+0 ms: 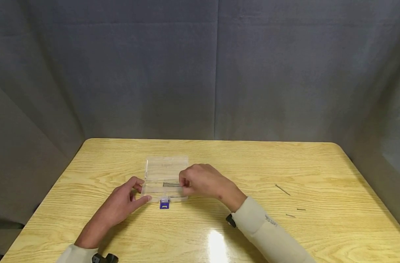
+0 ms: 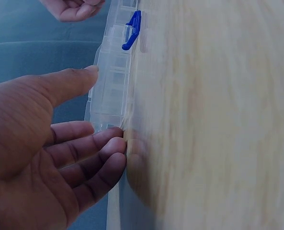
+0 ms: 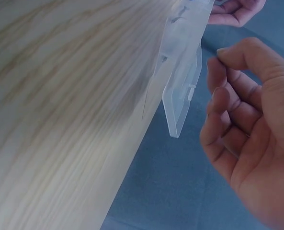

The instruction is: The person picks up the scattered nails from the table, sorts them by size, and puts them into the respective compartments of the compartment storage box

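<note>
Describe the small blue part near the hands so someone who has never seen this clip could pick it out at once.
On the wooden table, left of centre, lies an open clear plastic box between the left hand and the right hand. The blue latch sits on the box's near edge, facing the person. It is the only coloured piece there; the box is see-through, and the thin pins to the right are dark.

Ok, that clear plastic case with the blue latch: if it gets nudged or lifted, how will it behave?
The clear plastic case looks thin-walled, so probably light and apt to slide on the glossy table. Its open lid may flop if lifted by one edge. The thin metal pins inside could spill or roll. The left hand touching its end likely steadies it.
</note>
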Available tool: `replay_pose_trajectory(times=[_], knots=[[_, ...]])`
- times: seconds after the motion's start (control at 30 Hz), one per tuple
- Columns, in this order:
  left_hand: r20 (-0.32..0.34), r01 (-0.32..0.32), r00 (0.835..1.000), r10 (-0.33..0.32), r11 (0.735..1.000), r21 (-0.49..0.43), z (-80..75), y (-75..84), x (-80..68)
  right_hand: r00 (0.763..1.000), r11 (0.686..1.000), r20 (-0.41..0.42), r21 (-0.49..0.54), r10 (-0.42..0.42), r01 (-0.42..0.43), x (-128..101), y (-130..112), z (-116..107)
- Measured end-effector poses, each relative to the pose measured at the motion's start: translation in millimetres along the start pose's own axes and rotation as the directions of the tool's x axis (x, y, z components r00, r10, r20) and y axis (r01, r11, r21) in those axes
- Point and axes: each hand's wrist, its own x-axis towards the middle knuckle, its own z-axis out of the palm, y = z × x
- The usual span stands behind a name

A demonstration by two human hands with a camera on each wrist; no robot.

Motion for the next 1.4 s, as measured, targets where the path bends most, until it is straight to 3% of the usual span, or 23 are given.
replay_pose_trajectory(times=[1.07, 1.4], knots=[[0.006, 0.013, 1.000, -0.013, 1.000, -0.003, -1.7, -0.5, -1.2, 0.998, 0.997, -0.060, 0.074, -0.032, 0.036, -54.7, 32.3, -16.1], [0.020, 0.017, 1.000, -0.017, 1.000, -0.005, -2.0, 2.3, -0.6, 0.997, 0.996, -0.065, 0.078, 0.043, -0.038, -79.3, 45.3, -21.3]])
